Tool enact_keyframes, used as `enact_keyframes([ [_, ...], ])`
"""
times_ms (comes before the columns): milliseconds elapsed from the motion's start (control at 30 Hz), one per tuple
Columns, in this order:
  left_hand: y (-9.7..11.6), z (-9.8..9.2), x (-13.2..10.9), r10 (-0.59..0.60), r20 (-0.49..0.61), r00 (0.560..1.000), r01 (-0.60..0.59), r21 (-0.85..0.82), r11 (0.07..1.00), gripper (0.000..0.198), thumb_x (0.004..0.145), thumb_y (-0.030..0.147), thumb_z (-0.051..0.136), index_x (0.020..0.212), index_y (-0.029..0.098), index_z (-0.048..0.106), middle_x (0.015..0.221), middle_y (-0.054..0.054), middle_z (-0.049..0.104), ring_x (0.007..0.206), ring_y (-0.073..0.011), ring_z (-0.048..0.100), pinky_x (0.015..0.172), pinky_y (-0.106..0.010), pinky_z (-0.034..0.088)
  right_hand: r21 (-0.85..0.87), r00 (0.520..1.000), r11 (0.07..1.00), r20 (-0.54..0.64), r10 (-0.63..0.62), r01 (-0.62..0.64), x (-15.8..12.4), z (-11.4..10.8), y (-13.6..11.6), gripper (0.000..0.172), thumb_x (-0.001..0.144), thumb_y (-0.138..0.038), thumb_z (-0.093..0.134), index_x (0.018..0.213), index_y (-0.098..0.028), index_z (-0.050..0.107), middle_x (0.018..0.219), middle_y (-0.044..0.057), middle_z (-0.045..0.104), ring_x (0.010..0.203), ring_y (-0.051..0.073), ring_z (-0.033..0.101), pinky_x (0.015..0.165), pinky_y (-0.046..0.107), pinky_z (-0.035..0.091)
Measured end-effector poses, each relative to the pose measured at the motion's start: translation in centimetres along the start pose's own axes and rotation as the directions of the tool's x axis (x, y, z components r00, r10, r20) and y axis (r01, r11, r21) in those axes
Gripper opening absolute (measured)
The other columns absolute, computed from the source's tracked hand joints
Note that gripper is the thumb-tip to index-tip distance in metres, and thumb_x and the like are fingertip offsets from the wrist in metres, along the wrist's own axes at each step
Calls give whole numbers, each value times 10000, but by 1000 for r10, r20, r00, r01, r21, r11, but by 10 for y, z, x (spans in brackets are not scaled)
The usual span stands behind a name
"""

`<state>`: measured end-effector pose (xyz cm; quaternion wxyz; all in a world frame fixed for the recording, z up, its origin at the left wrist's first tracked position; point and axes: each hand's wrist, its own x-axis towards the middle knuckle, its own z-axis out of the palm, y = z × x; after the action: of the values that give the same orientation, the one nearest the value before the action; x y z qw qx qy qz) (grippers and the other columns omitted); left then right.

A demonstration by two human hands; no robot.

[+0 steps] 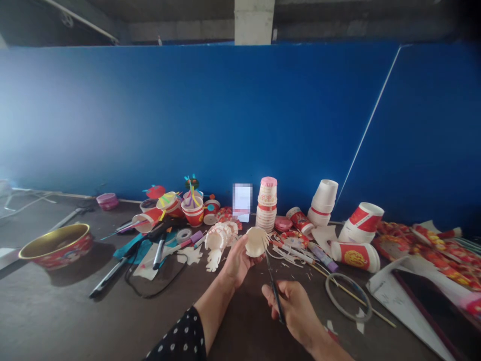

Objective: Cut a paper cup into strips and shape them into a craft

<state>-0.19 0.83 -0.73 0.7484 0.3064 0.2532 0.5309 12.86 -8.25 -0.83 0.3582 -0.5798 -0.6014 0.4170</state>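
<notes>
My left hand [237, 261] is closed around a small white paper cup [256, 241], held on its side with the opening turned toward me. My right hand [292, 307] grips a pair of black scissors [273, 287]. Their blades point up and away, with the tips right beside the cup's rim. A black sleeve with white dots covers my left forearm. Thin white paper strips [289, 255] lie on the brown table [75, 321] just beyond the cup.
Behind stand a stack of paper cups [267, 204], white and red cups [361, 220], decorated cups with coloured strips [192, 206], cut cup pieces [218, 239], markers [160, 250], a tape ring [347, 297], a skewer, and a red-and-gold bowl [57, 245] at left. A blue wall backs the table.
</notes>
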Motion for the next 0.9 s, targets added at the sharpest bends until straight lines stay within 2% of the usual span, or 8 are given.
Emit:
enact_keyframes([
  [133, 1, -1, 1, -7, -15, 1000, 7, -37, 999, 424, 740, 485, 574, 955, 119, 575, 761, -72, 632, 603, -177, 591, 561, -263, 440, -113, 989, 992, -130, -66, 51, 2, -7, 2, 477, 737, -591, 502, 494, -181, 473, 455, -13, 525, 452, 98, 446, 457, 205, 298],
  [300, 3, 0, -1, -19, -5, 1000, 19, -32, 999, 439, 797, 504, 490, 998, 122, 566, 774, -78, 632, 602, -183, 596, 556, -269, 442, -403, 943, 915, -297, -150, 19, 6, -25, 2, 433, 765, -555, 477, 526, -197, 518, 507, 13, 581, 503, 133, 501, 483, 225, 309],
  [433, 5, 1, -2, -2, -7, 1000, 2, -9, 1000, 440, 812, 495, 478, 1057, 136, 553, 843, -83, 644, 616, -173, 594, 565, -264, 451, -639, 943, 760, -313, -116, -119, 8, -42, 0, 350, 787, -506, 452, 636, -221, 587, 685, 58, 666, 660, 201, 596, 546, 261, 330],
  [533, 5, 2, -3, 5, -27, 1000, -5, 1, 1000, 440, 808, 478, 499, 1070, 129, 551, 843, -82, 646, 601, -162, 588, 543, -249, 449, -719, 950, 668, -308, -58, -192, 8, -51, -1, 341, 777, -526, 452, 688, -234, 604, 729, 70, 676, 721, 235, 621, 541, 274, 337],
  [633, 4, 3, -3, 3, -37, 999, -2, 5, 1000, 447, 794, 473, 526, 1061, 117, 561, 822, -88, 647, 588, -160, 586, 533, -246, 452, -770, 957, 603, -288, -38, -208, 7, -55, -2, 335, 761, -533, 475, 720, -229, 607, 764, 84, 684, 750, 256, 632, 551, 289, 361],
  [767, 3, 3, -3, 20, -47, 999, -19, 13, 1000, 431, 764, 448, 582, 1044, 121, 571, 858, -93, 645, 609, -157, 590, 549, -249, 468, -807, 959, 546, -284, -26, -224, 6, -56, -5, 307, 723, -492, 540, 809, -205, 606, 810, 107, 688, 794, 285, 635, 588, 315, 397],
  [900, 1, 1, -2, 42, -45, 998, -40, 53, 998, 459, 751, 441, 600, 1060, 104, 559, 877, -105, 642, 610, -152, 590, 533, -235, 463, -798, 957, 551, -289, 4, -243, 5, -58, -6, 327, 694, -442, 580, 904, -192, 582, 866, 110, 684, 821, 292, 632, 612, 327, 412],
])
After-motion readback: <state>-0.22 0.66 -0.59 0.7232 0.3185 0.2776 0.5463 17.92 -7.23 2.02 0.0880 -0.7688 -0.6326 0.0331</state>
